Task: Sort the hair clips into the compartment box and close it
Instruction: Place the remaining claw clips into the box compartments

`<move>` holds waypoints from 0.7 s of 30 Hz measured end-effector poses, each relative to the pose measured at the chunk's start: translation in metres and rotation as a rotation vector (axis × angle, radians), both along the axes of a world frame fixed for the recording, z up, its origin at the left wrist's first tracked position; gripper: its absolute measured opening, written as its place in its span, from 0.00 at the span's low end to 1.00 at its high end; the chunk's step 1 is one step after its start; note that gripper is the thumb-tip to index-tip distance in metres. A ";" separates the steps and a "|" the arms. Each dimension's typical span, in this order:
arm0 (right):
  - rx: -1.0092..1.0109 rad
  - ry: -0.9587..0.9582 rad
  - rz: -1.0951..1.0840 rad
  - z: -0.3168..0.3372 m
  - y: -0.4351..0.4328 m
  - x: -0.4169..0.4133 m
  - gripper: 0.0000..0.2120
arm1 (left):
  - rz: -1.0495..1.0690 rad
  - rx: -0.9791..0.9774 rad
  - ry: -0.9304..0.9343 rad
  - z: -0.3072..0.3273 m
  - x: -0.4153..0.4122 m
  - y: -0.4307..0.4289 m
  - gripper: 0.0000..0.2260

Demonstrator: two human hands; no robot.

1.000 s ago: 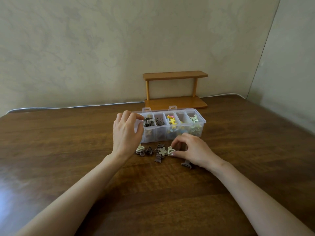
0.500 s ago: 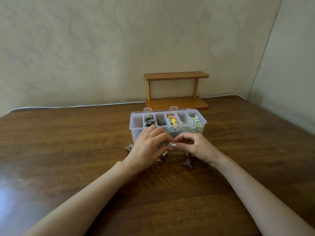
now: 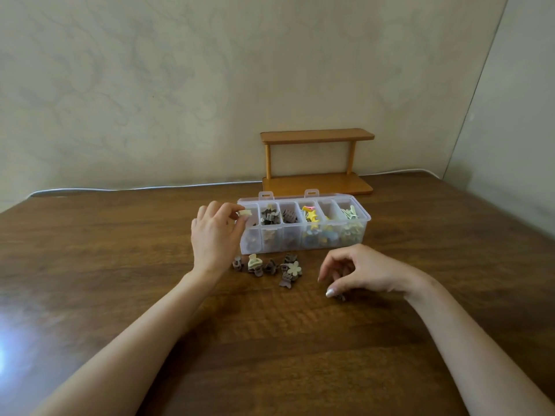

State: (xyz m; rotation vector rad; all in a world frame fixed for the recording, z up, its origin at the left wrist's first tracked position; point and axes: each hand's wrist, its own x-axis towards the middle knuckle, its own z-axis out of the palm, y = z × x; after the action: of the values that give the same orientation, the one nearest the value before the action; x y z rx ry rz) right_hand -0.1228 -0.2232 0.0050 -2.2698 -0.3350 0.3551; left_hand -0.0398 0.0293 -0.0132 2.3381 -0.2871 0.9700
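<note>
One cream clip (image 3: 244, 212) pinched between thumb and fingertips of my left hand (image 3: 214, 235), at leftmost compartment of open box (image 3: 367, 220). My right hand (image 3: 360, 270) loosely curled, holding nothing, over brown clip (image 3: 340, 297) on table (image 3: 120, 250). Loose clips (image 3: 270, 267) just before box.

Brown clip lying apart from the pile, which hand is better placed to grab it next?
Right. The right hand hovers just above that brown clip, holding nothing; the left hand is busy pinching a cream clip over the leftmost compartment of the box.

Head-worn camera looks forward and down over the table (image 3: 270, 355)
</note>
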 end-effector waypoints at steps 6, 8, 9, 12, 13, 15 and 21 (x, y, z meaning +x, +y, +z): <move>0.075 -0.097 -0.106 -0.003 0.003 0.001 0.07 | -0.045 0.056 -0.034 0.000 -0.003 -0.005 0.05; 0.138 -0.140 -0.166 -0.004 0.006 0.002 0.06 | -0.095 0.073 -0.069 0.000 -0.006 -0.009 0.04; 0.178 -0.161 -0.196 -0.005 0.007 0.002 0.06 | -0.133 0.081 -0.090 0.001 -0.008 -0.012 0.04; 0.322 -0.196 -0.278 -0.006 0.011 0.004 0.05 | -0.274 0.128 -0.112 0.005 -0.019 -0.022 0.04; 0.381 -0.198 -0.295 -0.006 0.014 0.004 0.05 | -0.341 0.139 -0.096 0.006 -0.022 -0.025 0.05; 0.486 -0.215 -0.322 -0.004 0.019 0.005 0.05 | -0.475 0.160 -0.047 0.008 -0.028 -0.030 0.09; 0.577 -0.252 -0.318 0.006 0.038 0.008 0.04 | -0.607 0.224 0.014 0.004 -0.032 -0.033 0.20</move>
State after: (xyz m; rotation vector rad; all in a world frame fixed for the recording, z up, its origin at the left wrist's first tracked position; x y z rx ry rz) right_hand -0.1144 -0.1851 0.0109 -1.7543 -0.1678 -0.1792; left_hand -0.0715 -0.0042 -0.0094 2.2265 -1.0724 0.6399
